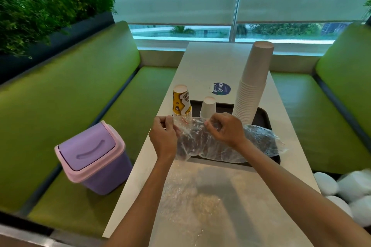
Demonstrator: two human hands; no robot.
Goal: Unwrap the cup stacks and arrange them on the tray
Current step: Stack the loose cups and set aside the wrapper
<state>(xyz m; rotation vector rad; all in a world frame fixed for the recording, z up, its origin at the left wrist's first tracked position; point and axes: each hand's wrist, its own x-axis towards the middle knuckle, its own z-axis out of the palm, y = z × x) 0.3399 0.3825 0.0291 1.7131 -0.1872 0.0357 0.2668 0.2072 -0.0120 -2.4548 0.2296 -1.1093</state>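
Fingers of the left hand (163, 136) and right hand (224, 129) are pinching clear plastic wrap (200, 144) above the tray (264, 114), mid-frame.

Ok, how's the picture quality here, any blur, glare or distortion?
Head view: the wide-angle lens bows the table edges and green benches; the near tabletop is soft and glary; the plastic wrap glints, obscuring what lies under it; the left hand and right hand pinching it look fairly sharp.

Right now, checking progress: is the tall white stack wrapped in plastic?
No, the tall white stack stands bare on the tray; the left hand and right hand pinch the plastic.
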